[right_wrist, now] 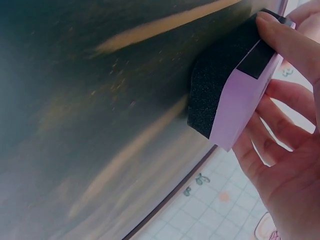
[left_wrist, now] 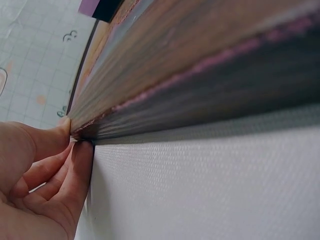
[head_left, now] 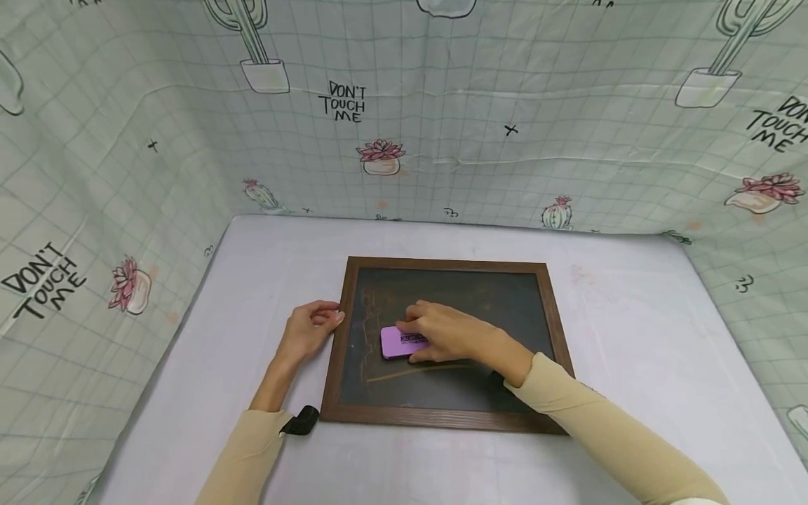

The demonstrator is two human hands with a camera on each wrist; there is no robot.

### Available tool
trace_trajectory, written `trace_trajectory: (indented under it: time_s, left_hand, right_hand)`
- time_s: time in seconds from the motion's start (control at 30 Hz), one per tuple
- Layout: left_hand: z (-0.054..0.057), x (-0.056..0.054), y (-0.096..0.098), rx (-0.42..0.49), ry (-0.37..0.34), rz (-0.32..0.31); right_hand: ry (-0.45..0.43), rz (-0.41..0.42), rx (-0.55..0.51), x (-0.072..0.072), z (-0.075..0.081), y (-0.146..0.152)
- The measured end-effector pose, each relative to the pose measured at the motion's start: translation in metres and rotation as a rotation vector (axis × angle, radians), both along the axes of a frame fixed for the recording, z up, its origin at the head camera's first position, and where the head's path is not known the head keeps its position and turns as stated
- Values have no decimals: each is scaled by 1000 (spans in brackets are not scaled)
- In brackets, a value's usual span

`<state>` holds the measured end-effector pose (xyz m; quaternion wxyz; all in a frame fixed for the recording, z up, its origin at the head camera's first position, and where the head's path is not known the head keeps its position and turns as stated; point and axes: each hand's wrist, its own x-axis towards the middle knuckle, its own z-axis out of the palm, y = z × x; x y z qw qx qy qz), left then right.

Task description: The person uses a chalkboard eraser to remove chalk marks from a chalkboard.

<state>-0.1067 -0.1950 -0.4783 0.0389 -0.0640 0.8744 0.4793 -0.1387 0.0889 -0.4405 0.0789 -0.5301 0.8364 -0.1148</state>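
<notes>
A chalkboard (head_left: 505, 308) with a brown wooden frame lies on the table, with orange chalk lines and smears on its dark surface. My right hand (head_left: 451, 333) grips a purple chalkboard eraser (head_left: 394, 342) left of the board's middle. In the right wrist view the eraser (right_wrist: 237, 107) has its black felt side against the board, amid chalk streaks (right_wrist: 135, 150). At the board's left edge, my left hand (head_left: 309, 330) pinches the frame. The left wrist view shows the thumb (left_wrist: 52, 142) on the frame's edge and the fingers (left_wrist: 75, 175) lower down, by the tablecloth.
A white cloth (head_left: 631, 315) covers the table around the board. Behind and at the sides hangs a pale checked curtain (head_left: 454, 133) printed with cacti and lettering. A black wrist device (head_left: 301, 421) sits at the left cuff, near the board's lower left corner.
</notes>
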Motion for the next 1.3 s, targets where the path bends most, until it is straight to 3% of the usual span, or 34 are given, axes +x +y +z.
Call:
trace_trajectory:
  time_s: [1.3]
  left_hand:
    - [0, 0, 2, -21, 6, 9]
  right_hand:
    - [9, -141, -38, -1, -4, 89]
